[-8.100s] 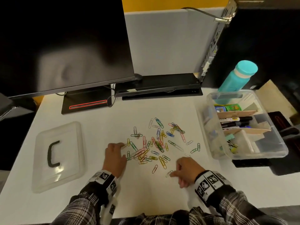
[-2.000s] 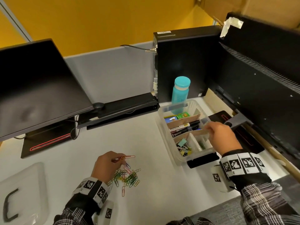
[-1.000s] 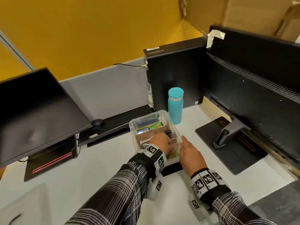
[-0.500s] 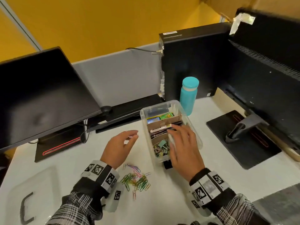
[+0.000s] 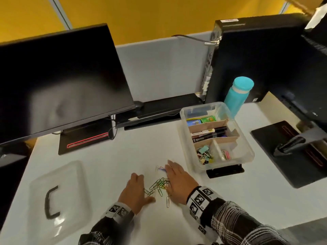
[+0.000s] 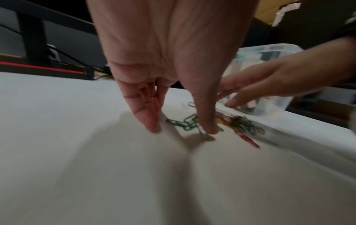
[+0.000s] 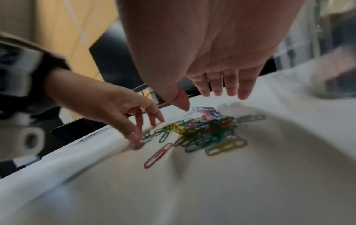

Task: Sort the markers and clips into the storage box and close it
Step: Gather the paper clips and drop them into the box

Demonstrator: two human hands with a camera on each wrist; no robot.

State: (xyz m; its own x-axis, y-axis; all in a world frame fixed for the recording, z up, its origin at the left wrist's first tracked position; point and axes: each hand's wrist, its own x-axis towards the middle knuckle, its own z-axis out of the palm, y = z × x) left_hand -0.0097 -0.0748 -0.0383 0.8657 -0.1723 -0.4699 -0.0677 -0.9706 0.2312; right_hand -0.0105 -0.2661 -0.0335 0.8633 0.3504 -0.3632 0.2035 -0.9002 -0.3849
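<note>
A small heap of coloured paper clips (image 5: 159, 185) (image 7: 202, 130) (image 6: 238, 123) lies on the white desk between my two hands. My left hand (image 5: 135, 190) (image 6: 183, 129) is at the heap's left edge, straight fingertips touching the desk and a green clip. My right hand (image 5: 177, 179) (image 7: 210, 99) hovers flat over the heap's right side, fingers straight, holding nothing. The clear storage box (image 5: 247, 147) stands open to the right, with markers (image 5: 208, 132) in a middle compartment, binder clips (image 5: 205, 155) and a few paper clips (image 5: 225, 154) in the front ones.
The clear lid (image 5: 60, 200) with a black handle lies on the desk at the left. A teal bottle (image 5: 238, 96) stands behind the box. Monitors (image 5: 58, 82), a black stand base (image 5: 290, 152) and a computer tower (image 5: 247, 59) ring the desk.
My right hand has left the box and come down over the clip heap. My left hand has dropped from above the desk to the heap's left edge.
</note>
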